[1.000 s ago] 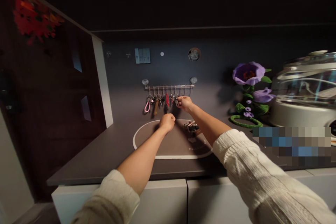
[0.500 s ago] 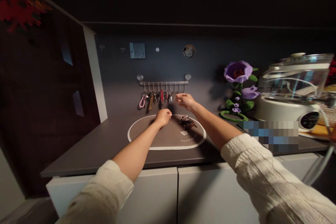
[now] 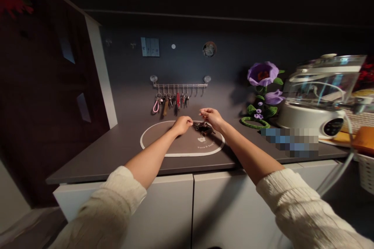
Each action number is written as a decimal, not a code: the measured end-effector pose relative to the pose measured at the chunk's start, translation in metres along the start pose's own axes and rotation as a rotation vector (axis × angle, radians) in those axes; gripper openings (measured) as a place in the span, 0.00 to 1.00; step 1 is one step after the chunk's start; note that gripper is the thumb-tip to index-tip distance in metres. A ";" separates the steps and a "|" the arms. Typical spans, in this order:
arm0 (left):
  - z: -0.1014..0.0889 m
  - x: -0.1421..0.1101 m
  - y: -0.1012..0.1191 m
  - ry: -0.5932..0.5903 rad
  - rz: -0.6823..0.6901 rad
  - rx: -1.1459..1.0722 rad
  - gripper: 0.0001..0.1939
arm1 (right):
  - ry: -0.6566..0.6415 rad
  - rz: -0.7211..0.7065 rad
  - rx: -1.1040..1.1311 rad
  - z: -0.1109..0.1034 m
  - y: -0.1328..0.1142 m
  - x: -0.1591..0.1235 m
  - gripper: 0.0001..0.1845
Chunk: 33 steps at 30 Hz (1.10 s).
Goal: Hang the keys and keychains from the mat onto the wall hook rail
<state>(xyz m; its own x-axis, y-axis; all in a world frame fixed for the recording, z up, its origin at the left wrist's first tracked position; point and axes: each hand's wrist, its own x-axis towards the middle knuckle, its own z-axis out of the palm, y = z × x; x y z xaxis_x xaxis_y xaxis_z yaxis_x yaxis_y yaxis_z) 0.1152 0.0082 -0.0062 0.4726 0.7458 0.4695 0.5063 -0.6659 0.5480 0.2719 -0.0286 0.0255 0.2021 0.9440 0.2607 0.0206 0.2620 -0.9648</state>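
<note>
Down from the hook rail [image 3: 181, 85], our right hand [image 3: 212, 116] had come away from beside the hanging key bunches [image 3: 166, 104], sinking toward the key pile [image 3: 204, 128]. That pile lay below the rail's right end, on the oval mat [image 3: 157, 136]. Our right fingertips were drawn near each other, yet we could not tell whether they held anything. Below the rail's middle, our left hand [image 3: 183, 124] had its fingers curled in; whether they clasped something we could not tell. Right of the rail stood a purple flower [image 3: 263, 74], and farther right a white appliance [image 3: 309, 122].
</note>
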 end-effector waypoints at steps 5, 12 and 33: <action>0.001 -0.004 0.006 -0.044 0.022 0.004 0.08 | 0.006 -0.063 -0.109 -0.011 0.009 -0.011 0.04; 0.002 -0.006 0.007 -0.070 0.026 -0.008 0.08 | 0.048 -0.135 -0.366 -0.030 0.028 -0.011 0.04; -0.003 -0.008 0.003 -0.072 0.089 0.116 0.09 | 0.009 -0.079 -0.636 -0.035 0.033 -0.009 0.07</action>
<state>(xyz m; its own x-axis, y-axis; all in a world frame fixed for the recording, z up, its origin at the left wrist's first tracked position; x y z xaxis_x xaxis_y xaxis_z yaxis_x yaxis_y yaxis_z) 0.1113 0.0004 -0.0059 0.5681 0.6827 0.4595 0.5378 -0.7306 0.4207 0.3050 -0.0356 -0.0099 0.1849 0.9242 0.3341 0.6118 0.1578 -0.7751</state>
